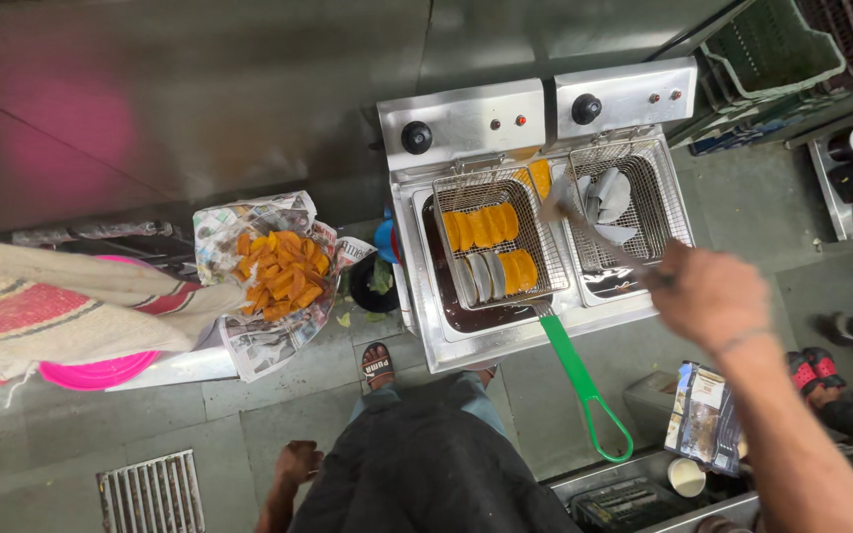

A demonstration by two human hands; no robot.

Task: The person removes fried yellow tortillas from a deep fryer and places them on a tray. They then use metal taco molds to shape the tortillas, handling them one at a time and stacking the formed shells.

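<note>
My right hand (pixel 708 291) grips a long metal utensil (pixel 599 242), blurred by motion. Its tip reaches between the two wire baskets of a steel double fryer (pixel 466 123). The left basket (pixel 491 242) has a green handle (pixel 584 385) and holds orange fried pieces and a few pale ones. Only pale pieces lie in the right basket (pixel 634 202). My left hand (pixel 298 462) hangs low beside my dark apron, fingers curled with nothing in them.
A newspaper-lined bowl of orange fried pieces (pixel 278 276) sits left of the fryer. Beside it is a pink basin (pixel 101 373) under a striped cloth. A floor drain grate (pixel 150 491) lies bottom left. Green crates (pixel 772 44) are top right. Another person's red sandals (pixel 812 370) are at the right.
</note>
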